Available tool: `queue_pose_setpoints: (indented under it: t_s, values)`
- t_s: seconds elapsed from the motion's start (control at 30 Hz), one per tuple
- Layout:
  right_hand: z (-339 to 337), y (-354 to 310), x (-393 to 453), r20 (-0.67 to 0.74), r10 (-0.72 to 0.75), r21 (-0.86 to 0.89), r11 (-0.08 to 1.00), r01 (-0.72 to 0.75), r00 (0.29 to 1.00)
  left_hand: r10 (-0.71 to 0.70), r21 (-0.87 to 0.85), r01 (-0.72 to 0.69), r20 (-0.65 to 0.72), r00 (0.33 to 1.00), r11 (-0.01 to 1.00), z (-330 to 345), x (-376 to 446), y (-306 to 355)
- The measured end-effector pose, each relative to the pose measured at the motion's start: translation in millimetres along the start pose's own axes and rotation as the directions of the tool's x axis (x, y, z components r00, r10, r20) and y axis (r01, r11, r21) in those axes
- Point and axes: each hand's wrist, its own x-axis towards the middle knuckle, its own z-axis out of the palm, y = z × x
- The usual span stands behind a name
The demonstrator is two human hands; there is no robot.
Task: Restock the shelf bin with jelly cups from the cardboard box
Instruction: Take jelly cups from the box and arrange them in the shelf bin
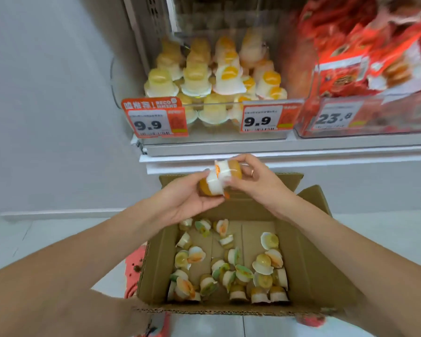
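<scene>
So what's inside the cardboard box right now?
The cardboard box holds loose jelly cups scattered over its floor, with bare cardboard showing between them. The near wall hides the cups closest to the camera, so the count is uncertain.

Both forearms are bare right up to the frame's lower corners, with no sleeve showing on either. The right hand [258, 183] wears a thin ring on one finger. The left hand [182, 198] is bare of rings, its nails short and plain.
</scene>
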Motion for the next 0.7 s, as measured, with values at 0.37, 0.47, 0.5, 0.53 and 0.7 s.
queue_pose_setpoints:
  t_s: [0.37,0.47,0.5,0.53,0.7]
  values:
    - [-12,-86,-21,0.15,-0.275,-0.214,0.929,0.303,0.95,0.119,-0.05,-0.109,0.318,0.941,0.993,37,-58,39]
    - [-20,-97,-19,0.243,-0.253,-0.328,0.887,0.325,0.936,0.079,0.064,-0.099,0.259,0.963,0.993,41,-54,42]
    - [-22,-99,-16,0.244,-0.255,-0.369,0.868,0.333,0.936,0.067,0.103,-0.096,0.258,0.964,0.99,41,-53,45]
    - [-23,-101,-15,0.23,-0.257,-0.39,0.859,0.331,0.939,0.048,0.131,-0.086,0.265,0.963,0.988,42,-53,49]
    - [-24,-102,-5,0.197,-0.215,-0.442,0.851,0.283,0.956,-0.037,0.168,-0.003,0.233,0.972,0.986,45,-48,60]
